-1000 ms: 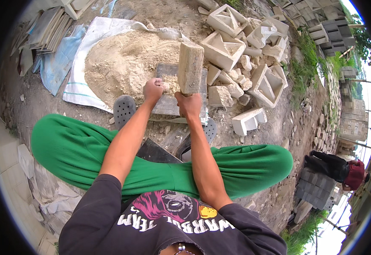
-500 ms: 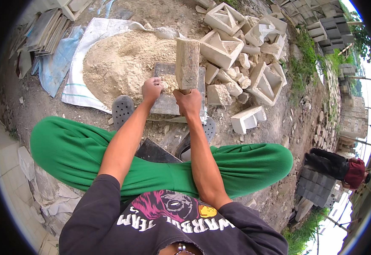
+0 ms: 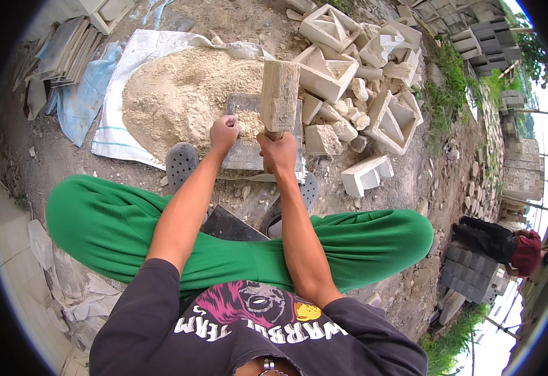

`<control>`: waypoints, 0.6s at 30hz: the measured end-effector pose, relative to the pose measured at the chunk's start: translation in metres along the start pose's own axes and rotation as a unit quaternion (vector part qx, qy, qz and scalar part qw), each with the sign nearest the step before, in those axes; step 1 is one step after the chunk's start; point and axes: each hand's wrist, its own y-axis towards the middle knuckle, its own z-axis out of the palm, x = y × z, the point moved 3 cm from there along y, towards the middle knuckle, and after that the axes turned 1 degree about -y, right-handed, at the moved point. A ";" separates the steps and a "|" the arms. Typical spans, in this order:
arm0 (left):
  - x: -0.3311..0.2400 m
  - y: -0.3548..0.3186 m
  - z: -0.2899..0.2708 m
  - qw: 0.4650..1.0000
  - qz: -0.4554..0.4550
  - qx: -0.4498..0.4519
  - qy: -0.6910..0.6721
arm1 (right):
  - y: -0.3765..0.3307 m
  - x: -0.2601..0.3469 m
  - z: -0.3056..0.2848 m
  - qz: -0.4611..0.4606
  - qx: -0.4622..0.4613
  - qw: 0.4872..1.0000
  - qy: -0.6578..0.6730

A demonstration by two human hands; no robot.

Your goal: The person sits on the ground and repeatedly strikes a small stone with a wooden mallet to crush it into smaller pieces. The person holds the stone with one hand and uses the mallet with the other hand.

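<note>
My right hand (image 3: 279, 152) is wrapped round the handle of a wooden mallet (image 3: 280, 94). The mallet's blocky, worn head stands above the fist and covers part of a dark flat slab (image 3: 242, 161). On that slab lie pale crumbs and broken bits (image 3: 247, 119). My left hand (image 3: 224, 133) is closed at the slab's left edge, beside the crumbs; what its fingers hold, if anything, is hidden. Past the slab, a heap of pale crushed material (image 3: 167, 100) spreads over a white woven sack (image 3: 112, 131).
Broken pale mould-like blocks (image 3: 327, 72) and chunks are piled right of the slab. A separate angled piece (image 3: 367, 177) lies nearer. Thin boards (image 3: 67, 47) and a blue sheet (image 3: 83, 103) are at far left. Another person (image 3: 517, 250) is beside grey blocks (image 3: 468, 269) at far right.
The mallet head has tipped slightly and sits a little lower and further right. Both hands stay in nearly the same places, with their grips unchanged.
</note>
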 end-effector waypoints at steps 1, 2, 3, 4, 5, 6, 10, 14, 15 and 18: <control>-0.008 -0.003 0.002 1.000 0.002 0.016 0.000 | 0.005 -0.005 -0.002 -0.007 -0.013 1.000 -0.012; -0.005 -0.001 0.001 1.000 0.002 0.018 0.004 | 0.009 -0.011 0.000 -0.018 -0.022 0.999 -0.025; -0.002 0.001 -0.001 1.000 0.002 0.021 0.008 | 0.009 -0.018 0.007 -0.054 -0.027 0.998 -0.022; -0.001 0.004 -0.002 1.000 0.004 0.024 0.012 | 0.009 -0.035 0.017 -0.030 -0.008 0.999 -0.039; -0.008 0.004 0.000 0.999 -0.016 0.037 0.027 | 0.008 -0.057 0.025 -0.002 0.007 0.999 -0.054; -0.019 0.002 0.002 0.997 -0.037 0.051 0.043 | 0.010 -0.075 0.029 0.027 0.022 0.997 -0.069; -0.023 -0.001 0.002 0.994 -0.061 0.044 0.075 | 0.013 -0.087 0.030 0.120 0.097 0.978 -0.142; -0.006 0.000 -0.003 0.993 -0.052 0.043 0.097 | 0.001 -0.040 0.013 0.086 0.032 0.996 -0.006; -0.002 0.002 -0.005 0.993 -0.051 0.035 0.098 | -0.001 -0.026 0.010 0.062 0.006 0.998 0.024; 0.001 0.000 -0.002 0.995 -0.050 0.017 0.080 | 0.002 -0.018 0.003 0.012 -0.025 0.999 0.035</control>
